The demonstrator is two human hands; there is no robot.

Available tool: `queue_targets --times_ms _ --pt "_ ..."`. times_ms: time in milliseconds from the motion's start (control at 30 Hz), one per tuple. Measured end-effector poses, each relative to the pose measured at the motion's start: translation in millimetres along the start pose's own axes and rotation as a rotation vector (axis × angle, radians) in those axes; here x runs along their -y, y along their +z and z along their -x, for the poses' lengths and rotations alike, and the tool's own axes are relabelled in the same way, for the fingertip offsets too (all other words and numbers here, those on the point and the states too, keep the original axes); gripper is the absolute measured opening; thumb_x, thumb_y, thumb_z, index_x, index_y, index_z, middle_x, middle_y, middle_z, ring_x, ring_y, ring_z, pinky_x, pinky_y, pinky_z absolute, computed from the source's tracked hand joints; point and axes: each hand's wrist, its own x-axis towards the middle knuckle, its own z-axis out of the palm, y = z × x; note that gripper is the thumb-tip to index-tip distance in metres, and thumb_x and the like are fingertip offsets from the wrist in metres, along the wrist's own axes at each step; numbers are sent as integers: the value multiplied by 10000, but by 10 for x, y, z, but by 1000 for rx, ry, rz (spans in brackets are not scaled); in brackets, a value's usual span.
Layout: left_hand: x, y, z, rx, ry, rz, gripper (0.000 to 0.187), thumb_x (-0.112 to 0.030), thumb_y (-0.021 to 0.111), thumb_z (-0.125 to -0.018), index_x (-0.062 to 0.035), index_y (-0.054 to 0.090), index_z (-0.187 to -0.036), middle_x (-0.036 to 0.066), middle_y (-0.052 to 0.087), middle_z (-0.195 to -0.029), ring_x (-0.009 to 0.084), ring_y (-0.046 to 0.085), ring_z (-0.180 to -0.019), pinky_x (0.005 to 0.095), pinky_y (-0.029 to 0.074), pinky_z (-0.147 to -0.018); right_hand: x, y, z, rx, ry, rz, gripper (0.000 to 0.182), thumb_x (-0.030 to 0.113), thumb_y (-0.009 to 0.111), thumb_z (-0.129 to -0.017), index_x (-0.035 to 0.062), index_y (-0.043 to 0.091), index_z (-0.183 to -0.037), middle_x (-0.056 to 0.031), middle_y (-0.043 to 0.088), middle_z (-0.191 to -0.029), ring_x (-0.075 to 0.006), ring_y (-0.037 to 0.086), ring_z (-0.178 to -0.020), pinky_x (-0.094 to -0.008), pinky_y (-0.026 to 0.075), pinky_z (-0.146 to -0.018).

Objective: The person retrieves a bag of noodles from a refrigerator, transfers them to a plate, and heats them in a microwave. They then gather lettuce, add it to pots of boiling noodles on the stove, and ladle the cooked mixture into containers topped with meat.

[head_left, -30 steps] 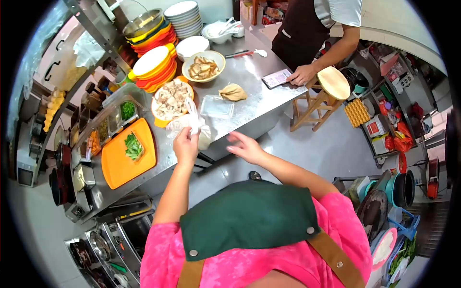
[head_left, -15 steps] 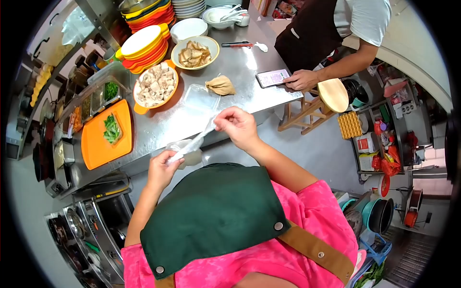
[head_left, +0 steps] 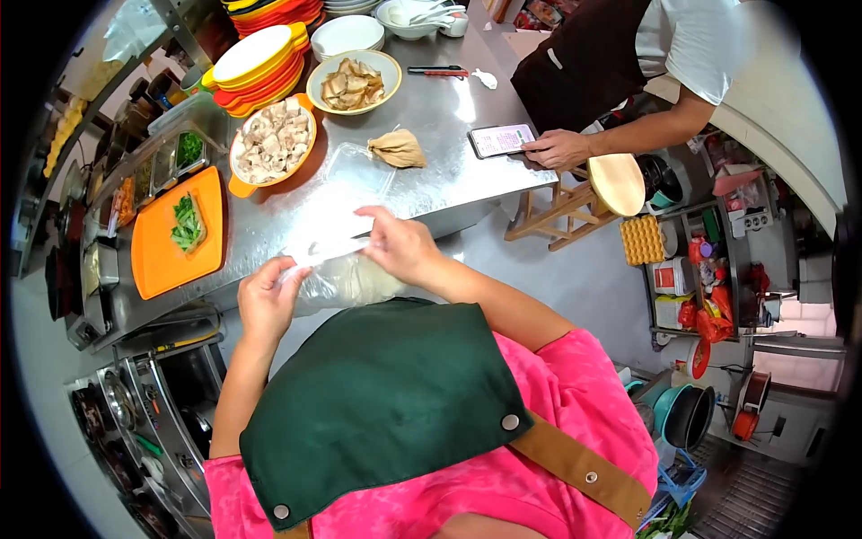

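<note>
A clear plastic bag point(head_left: 344, 281) with something pale inside hangs in front of my apron. My left hand point(head_left: 267, 301) pinches the bag's gathered top edge at the left. Its other end is gripped by my right hand point(head_left: 401, 247), with the index finger raised. Just beyond, on the steel counter, lie a clear plastic container point(head_left: 353, 172) and a tied tan cloth pouch point(head_left: 398, 148). Left of these stands an orange-handled dish point(head_left: 241, 186) of pale chopped pieces. Behind it is a bowl point(head_left: 395, 75) of brown slices. An orange tray point(head_left: 153, 265) carries cut greens point(head_left: 187, 225).
Stacked coloured dishes point(head_left: 258, 58) and white bowls point(head_left: 347, 36) stand at the back. A box cutter point(head_left: 438, 71) lies nearby. At the right, a co-worker's hand point(head_left: 561, 148) touches a phone point(head_left: 500, 140) on the counter edge. A wooden stool point(head_left: 615, 184) stands below.
Both hands have spread the bag's twisted top sideways and the bag now shows more fully. My right hand has come lower and left. The view has shifted slightly.
</note>
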Motion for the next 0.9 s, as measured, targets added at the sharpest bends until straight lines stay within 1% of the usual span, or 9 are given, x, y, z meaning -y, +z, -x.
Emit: queue_targets --times_ms 133,200,267,300,433,500,733,833,900 --pt "-194 -55 -106 -181 342 -136 83 -29 642 -694 -14 561 -708 105 552 -746 238 538 -662 260 423 -623 -48 1 2 -11 162 -183 402 116 665 -671 95 482 -1028 -22 515 -602 -187 534 -524 -296 425 -497" --pt "-225 -26 -118 -205 319 -12 104 8 614 -691 -15 512 -690 104 531 -782 240 530 -704 256 416 -658 17 -26 21 172 198 -216 362 182 686 -671 67 525 -974 -48 553 -699 -207 555 -613 -302 440 -560" --pt "-191 10 -80 143 79 314 159 42 610 -688 -3 458 -698 95 536 -821 141 510 -734 232 405 -663 81 48 31 127 -104 -253 394 275 703 -663 40 553 -941 -83 562 -826 -224 555 -758 -303 438 -667" --pt "-237 71 -53 229 111 295 190 65 601 -672 -16 430 -689 110 549 -829 145 515 -728 230 405 -666 113 57 26 199 -41 -337 446 335 700 -660 25 559 -949 -117 530 -968 -264 510 -903 -320 408 -776" --pt "-378 178 -29 208 237 226 218 86 576 -638 -31 395 -666 120 568 -823 179 536 -723 253 416 -632 117 101 21 17 -77 -344 408 300 695 -661 34 568 -942 -137 463 -1057 -307 461 -985 -363 384 -826" --pt "-386 171 -40 133 349 102 222 87 562 -562 -24 397 -662 124 572 -816 296 527 -704 333 426 -587 157 40 30 68 -76 -332 412 285 700 -661 41 566 -965 -129 452 -1057 -288 441 -995 -356 364 -851" --pt "-331 207 -17 157 366 83 241 57 603 -568 -24 408 -684 108 560 -782 280 528 -709 318 426 -594 190 -61 -34 23 -275 -434 74 30 610 -734 20 623 -806 -62 538 -771 -161 524 -713 -250 414 -640" --pt "-374 138 -1 58 257 12 261 -19 688 -585 -4 509 -774 92 494 -699 226 516 -696 267 410 -613 102 -96 86 -52 166 -781 90 6 581 -765 -5 606 -851 -67 565 -807 -123 528 -706 -239 422 -638" --pt "-263 146 46 79 179 17 256 -6 677 -593 -7 543 -812 92 497 -713 217 516 -687 263 409 -604 32 -77 136 -9 84 -776 90 4 575 -766 -5 605 -851 -75 569 -834 -127 530 -725 -239 424 -646"
